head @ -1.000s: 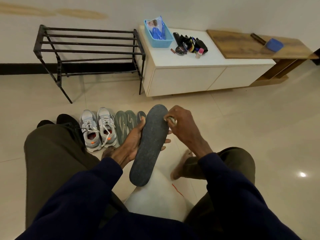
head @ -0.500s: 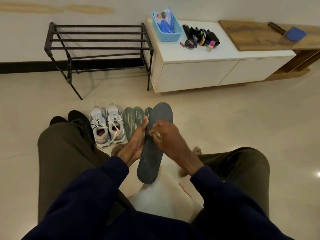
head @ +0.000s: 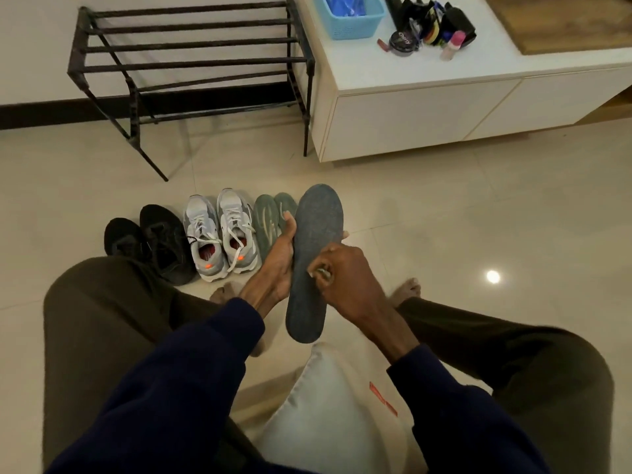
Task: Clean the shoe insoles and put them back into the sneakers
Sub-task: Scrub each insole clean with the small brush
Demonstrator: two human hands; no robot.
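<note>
A long dark grey insole [head: 316,241] is held upright between my knees, toe end pointing away. My left hand [head: 278,258] grips its left edge, with fingertips showing past the right edge. My right hand [head: 342,278] is closed on a small pale item, too small to identify, pressed against the insole's middle. On the floor beyond stand two grey sneakers [head: 219,230] with orange inside and loose white laces. Two green insoles [head: 270,217] lie just right of them, partly hidden by my left hand.
A pair of black shoes [head: 154,241] sits left of the sneakers. Behind stand a black metal shoe rack [head: 191,63] and a white low cabinet [head: 427,97] carrying a blue basket [head: 352,18] and shoe-care items [head: 427,29]. A pale cushion [head: 328,405] lies between my legs.
My right hand has slid from the insole's upper right edge down to its middle. The view has tilted down and closer, bringing the black shoes fully into sight.
</note>
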